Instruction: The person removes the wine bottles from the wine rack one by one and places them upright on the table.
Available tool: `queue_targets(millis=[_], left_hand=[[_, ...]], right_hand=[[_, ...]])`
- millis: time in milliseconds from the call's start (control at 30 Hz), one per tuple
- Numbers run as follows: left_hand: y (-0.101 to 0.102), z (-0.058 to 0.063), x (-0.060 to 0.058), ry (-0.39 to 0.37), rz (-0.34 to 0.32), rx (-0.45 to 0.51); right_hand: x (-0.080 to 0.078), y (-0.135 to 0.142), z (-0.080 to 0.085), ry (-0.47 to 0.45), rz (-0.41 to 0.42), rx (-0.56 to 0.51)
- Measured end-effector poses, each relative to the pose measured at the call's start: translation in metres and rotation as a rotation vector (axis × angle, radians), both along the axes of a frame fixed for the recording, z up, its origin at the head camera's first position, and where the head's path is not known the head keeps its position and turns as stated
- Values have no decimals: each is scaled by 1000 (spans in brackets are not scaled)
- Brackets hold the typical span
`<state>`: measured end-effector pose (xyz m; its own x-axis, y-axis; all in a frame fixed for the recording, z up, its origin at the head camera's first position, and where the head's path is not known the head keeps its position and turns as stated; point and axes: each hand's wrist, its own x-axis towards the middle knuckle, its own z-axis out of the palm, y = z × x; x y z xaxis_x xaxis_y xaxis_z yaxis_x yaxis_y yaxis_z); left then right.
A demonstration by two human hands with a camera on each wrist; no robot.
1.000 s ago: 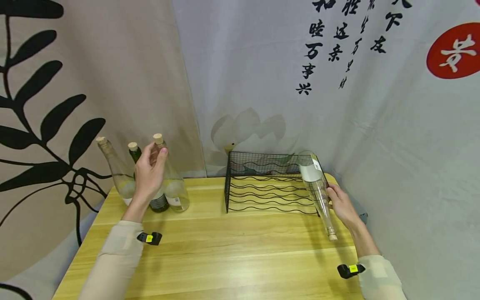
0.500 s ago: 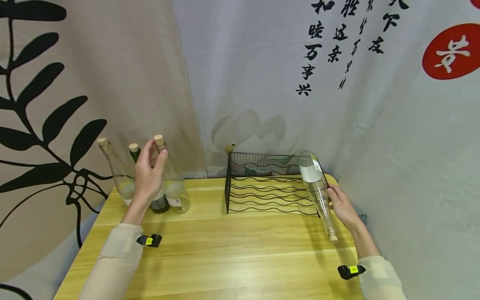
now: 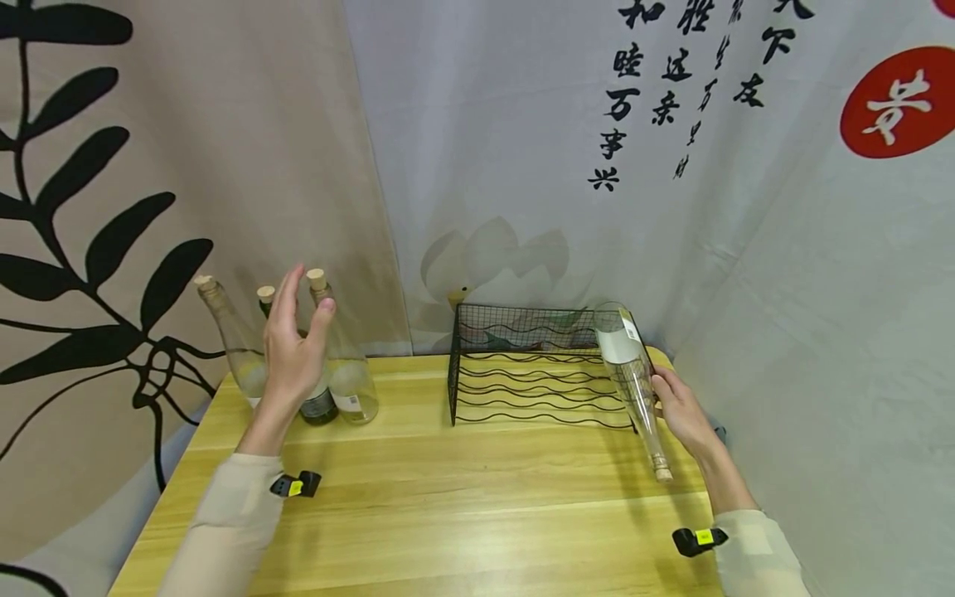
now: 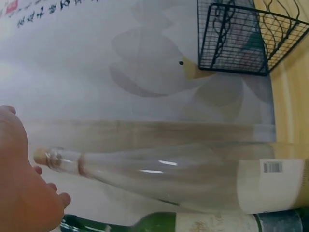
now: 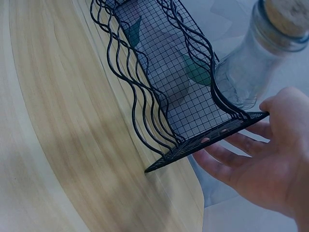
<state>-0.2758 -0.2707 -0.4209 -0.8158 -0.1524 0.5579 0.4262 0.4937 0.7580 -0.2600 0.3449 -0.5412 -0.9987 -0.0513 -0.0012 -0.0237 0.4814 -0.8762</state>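
My left hand (image 3: pixel 293 352) has its fingers extended around the neck of a clear corked bottle (image 3: pixel 351 377), with a visible gap to the neck. A green corked bottle (image 3: pixel 319 405) is partly hidden behind the hand. Another clear bottle (image 3: pixel 237 344) stands at the far left. In the left wrist view, only part of the left hand (image 4: pixel 26 179) shows beside the cork. My right hand (image 5: pixel 270 159) grips the mesh side panel of a black wire wine rack (image 3: pixel 540 390), thumb at its edge. A clear corked bottle (image 3: pixel 629 385) lies tilted across the rack's right end, neck forward.
The rack stands near the back right of the wooden table (image 3: pixel 477 514). Behind the table hangs a printed curtain (image 3: pixel 507 149) with leaves and characters. A pale cloth (image 3: pixel 806 398) hangs close to the right table edge.
The left hand's fingers have straightened and come away from the clear bottle's neck. The right hand, the rack and the bottle on it have stayed in place.
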Motion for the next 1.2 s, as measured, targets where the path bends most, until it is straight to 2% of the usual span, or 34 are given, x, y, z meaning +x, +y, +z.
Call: queue_targets(millis=[200,467,633,767,967,1200], left_hand=[[10,9,8,68,-14,-28],[32,23,17,228,-53,-59],[50,30,21,342,-96,-86],[65,30,22,405,-148,-107],[92,22,24,401,-235,-140],[114,6,26,289,-326,-162]], right_hand=[[0,1,0,2,0,0],[0,0,0,-3,0,10],[0,0,1,1,-1,12],[0,0,1,-1,-2,20],[-1,0,1,-2,-7,16],[0,0,0,1,-12,24]])
